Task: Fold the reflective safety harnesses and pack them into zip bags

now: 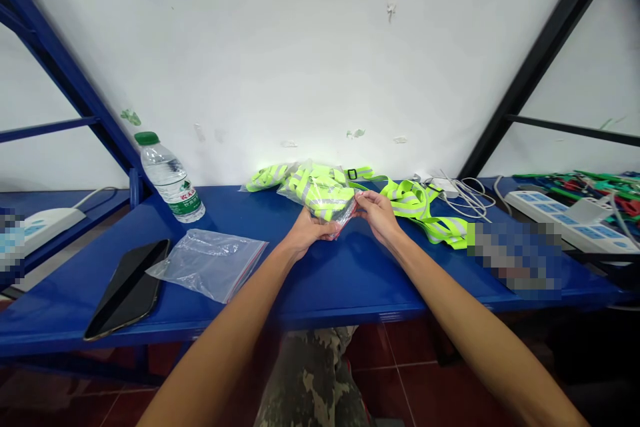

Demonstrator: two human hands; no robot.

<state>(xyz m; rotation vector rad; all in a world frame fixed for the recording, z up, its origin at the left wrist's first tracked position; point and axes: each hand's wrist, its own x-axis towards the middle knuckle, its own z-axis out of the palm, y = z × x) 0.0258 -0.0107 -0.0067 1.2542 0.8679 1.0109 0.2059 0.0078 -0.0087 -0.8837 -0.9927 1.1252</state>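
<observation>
Blue table [400, 280], plastic bag [345, 217] between both hands [313, 230]

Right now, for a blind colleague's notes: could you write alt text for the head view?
The left hand and right hand pinch a clear plastic bag beside neon yellow reflective vests on a blue shelf. A flat zip bag, a black phone and a water bottle sit to the left.

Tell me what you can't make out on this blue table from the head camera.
Head view:
- Clear plastic bag: much of it is hidden by the left hand and right hand.
- Pixelated patch on the right of the table: whatever lies there is blurred out.
- Pixelated patch at far left: blurred and cut off by the edge.
- Green and red items: too small to identify, cut off by the right edge.
</observation>
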